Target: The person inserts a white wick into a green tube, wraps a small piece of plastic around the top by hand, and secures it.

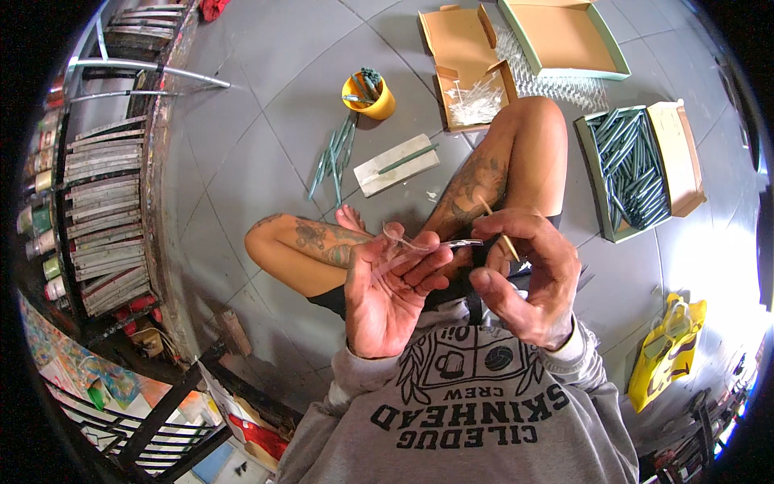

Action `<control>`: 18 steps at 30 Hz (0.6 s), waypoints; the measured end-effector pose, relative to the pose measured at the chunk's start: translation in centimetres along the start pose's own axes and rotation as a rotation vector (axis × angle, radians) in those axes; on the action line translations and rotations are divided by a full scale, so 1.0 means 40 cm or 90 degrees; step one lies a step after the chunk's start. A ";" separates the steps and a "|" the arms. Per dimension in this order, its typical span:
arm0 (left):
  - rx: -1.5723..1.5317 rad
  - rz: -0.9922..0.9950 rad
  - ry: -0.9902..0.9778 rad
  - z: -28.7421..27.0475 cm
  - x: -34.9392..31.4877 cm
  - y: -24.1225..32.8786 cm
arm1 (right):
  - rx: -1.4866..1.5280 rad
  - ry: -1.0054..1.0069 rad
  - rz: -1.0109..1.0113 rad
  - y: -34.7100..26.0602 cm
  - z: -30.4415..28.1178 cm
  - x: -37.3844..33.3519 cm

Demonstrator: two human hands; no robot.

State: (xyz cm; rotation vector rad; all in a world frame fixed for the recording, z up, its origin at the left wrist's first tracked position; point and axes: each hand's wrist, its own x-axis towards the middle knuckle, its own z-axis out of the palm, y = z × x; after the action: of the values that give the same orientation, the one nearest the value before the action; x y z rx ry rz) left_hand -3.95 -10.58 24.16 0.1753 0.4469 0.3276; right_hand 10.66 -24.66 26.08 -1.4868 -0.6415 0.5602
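Observation:
In front of my chest, my left hand (395, 294) is turned palm up with its fingers curled. It holds a clear, curling plastic strip (397, 235) between thumb and fingers. From its fingertips a slim shiny silvery piece (462, 243) reaches toward the other hand; its exact kind is unclear. My right hand (532, 274) is bent round, pinching a thin pale wooden stick (509, 248) that pokes out above and below the fingers. Beyond the hands, a dark green pen (407, 159) lies on a whitish block (379, 176) on the floor.
Several green pens (332, 161) lie near a yellow cup (376, 103) of pens. An open cardboard box (461, 48) holds small white pieces. A box (603, 189) full of dark green pens stands right, beyond a yellow bag (669, 355). Racks (105, 218) line the left.

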 end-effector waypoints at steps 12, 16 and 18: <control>0.078 0.065 0.038 0.026 0.015 -0.017 | 0.185 -0.011 0.112 -0.035 -0.006 0.020; 0.177 0.071 0.009 0.003 0.008 -0.019 | 0.408 -0.061 0.201 -0.054 -0.023 0.040; 0.232 0.063 -0.022 0.001 0.017 -0.021 | 0.452 -0.060 0.213 -0.064 -0.023 0.060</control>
State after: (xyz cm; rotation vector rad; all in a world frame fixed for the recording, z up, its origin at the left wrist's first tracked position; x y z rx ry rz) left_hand -3.12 -11.14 23.75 0.5583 0.4620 0.3377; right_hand 12.90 -23.69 28.78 -0.8942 -0.2133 1.0007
